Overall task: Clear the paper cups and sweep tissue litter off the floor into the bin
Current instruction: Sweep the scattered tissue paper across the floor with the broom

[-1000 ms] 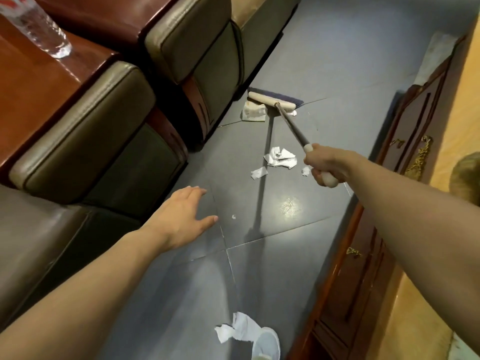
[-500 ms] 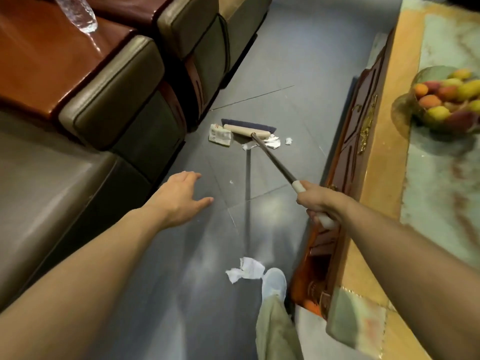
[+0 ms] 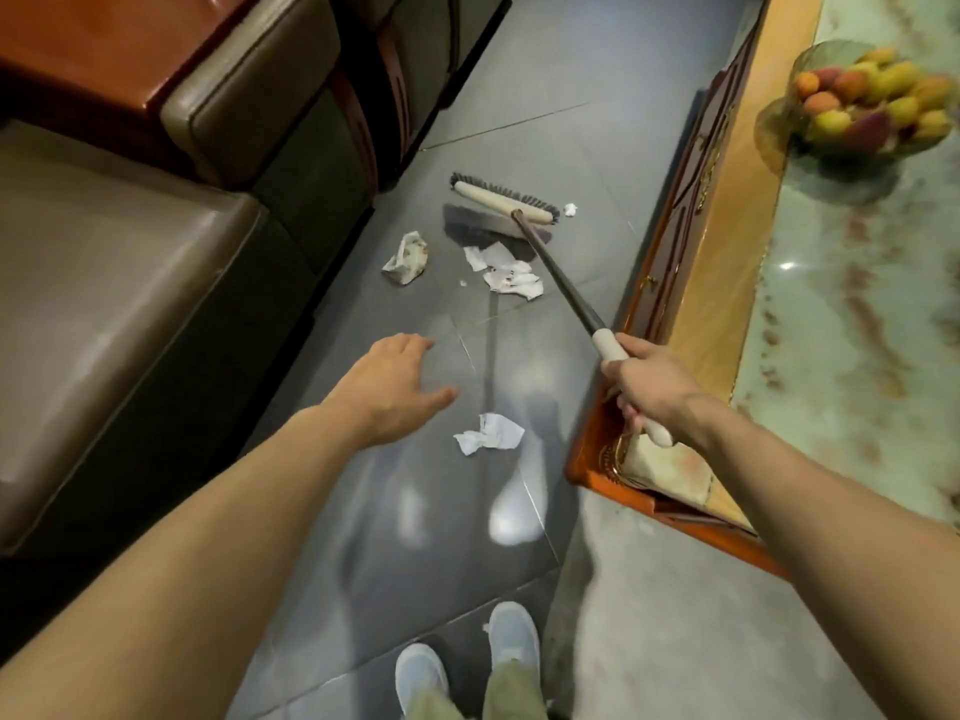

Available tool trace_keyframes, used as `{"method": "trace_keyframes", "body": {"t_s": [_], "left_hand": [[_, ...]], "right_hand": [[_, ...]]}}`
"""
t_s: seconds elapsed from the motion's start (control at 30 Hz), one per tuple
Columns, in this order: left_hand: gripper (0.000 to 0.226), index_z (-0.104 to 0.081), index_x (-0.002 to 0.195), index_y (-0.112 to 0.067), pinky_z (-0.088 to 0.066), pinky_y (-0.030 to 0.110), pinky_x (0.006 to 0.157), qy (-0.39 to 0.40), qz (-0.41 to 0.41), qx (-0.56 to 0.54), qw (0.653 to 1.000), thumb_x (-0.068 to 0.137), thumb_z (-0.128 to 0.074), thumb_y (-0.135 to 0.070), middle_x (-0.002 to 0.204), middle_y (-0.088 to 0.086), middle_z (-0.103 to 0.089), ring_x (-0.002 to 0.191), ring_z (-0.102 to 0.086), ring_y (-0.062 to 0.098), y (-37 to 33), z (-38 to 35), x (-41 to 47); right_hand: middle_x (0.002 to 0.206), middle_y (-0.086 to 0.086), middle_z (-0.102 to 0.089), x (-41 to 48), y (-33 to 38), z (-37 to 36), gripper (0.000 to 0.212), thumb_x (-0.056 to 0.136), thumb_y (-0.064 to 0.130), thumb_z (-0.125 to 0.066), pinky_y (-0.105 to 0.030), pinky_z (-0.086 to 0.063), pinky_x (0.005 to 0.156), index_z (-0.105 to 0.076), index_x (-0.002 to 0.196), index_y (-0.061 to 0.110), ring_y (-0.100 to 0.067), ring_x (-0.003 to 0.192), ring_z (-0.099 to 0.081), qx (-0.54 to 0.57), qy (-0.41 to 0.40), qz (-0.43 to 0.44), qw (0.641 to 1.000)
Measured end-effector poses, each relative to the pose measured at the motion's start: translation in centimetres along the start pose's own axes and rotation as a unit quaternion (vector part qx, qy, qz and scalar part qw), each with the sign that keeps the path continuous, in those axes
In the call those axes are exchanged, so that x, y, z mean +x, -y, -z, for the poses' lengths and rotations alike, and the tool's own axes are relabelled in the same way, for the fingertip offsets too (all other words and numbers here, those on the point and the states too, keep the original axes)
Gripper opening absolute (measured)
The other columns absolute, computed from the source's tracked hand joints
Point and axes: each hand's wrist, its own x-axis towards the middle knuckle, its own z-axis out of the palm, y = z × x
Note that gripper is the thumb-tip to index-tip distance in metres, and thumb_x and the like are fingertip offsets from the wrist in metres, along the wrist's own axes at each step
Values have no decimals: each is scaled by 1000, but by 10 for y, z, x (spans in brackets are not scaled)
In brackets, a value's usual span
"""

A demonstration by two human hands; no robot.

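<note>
My right hand (image 3: pixel 652 389) grips the white end of a long-handled broom (image 3: pixel 558 280). Its cream head with dark bristles (image 3: pixel 503 199) is raised just off the grey tiled floor, beyond the litter. A crumpled patterned tissue (image 3: pixel 406 258) lies left of the head's shadow, and a pile of torn white tissue (image 3: pixel 506 272) lies beside the handle. A tiny scrap (image 3: pixel 570 209) sits right of the head. Another crumpled tissue (image 3: pixel 489 433) lies between my hands. My left hand (image 3: pixel 392 387) hovers open over the floor, holding nothing. No paper cups or bin are in view.
Olive leather armchairs with red-brown wooden arms (image 3: pixel 130 283) line the left side. A carved wooden table with a marble top (image 3: pixel 841 324) runs along the right, holding a bowl of fruit (image 3: pixel 872 103). My two shoes (image 3: pixel 467 657) stand at the bottom of the floor strip.
I have stepped back, so the view has pulled away. The broom has dragged the tissues toward me, and its head has lifted past them. The near tissue lies between my hands.
</note>
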Motion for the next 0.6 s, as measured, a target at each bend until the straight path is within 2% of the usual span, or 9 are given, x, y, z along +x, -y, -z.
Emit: {"method": "trace_keyframes", "body": {"t_s": [0.17,0.3,0.43,0.6], "left_hand": [[70,-26,147,-16,-14,29,116,-33,27,3,999,91,-52,-48,154,3,-25,144,-16,18,22,0,0],[71,-25,147,-15,-15,31,117,-21,69,19,997,91,-51,-49,154,6,-25,144,-16,20,43,3,1],[72,-26,147,-15,-18,31,117,-9,98,22,995,90,-50,-52,153,6,-28,143,-20,20,61,8,-1],[72,-24,148,-16,-14,31,116,-25,118,9,993,91,-50,-50,155,5,-23,145,-15,19,75,9,2]], "right_hand": [[61,-8,-45,57,34,12,47,95,4,-39,-15,-33,31,-45,140,20,-17,40,-40,3,-34,-5,999],[66,-9,-47,88,49,23,39,97,3,-36,-14,-35,30,-47,134,10,-15,38,-43,-19,-43,-33,998],[63,-9,-45,110,51,26,34,98,8,-37,-14,-34,30,-48,129,0,-9,23,-39,-36,-32,-67,997],[56,-3,-41,116,51,16,31,98,16,-35,-14,-32,33,-42,127,7,-10,42,-34,-84,35,-105,990]]}}
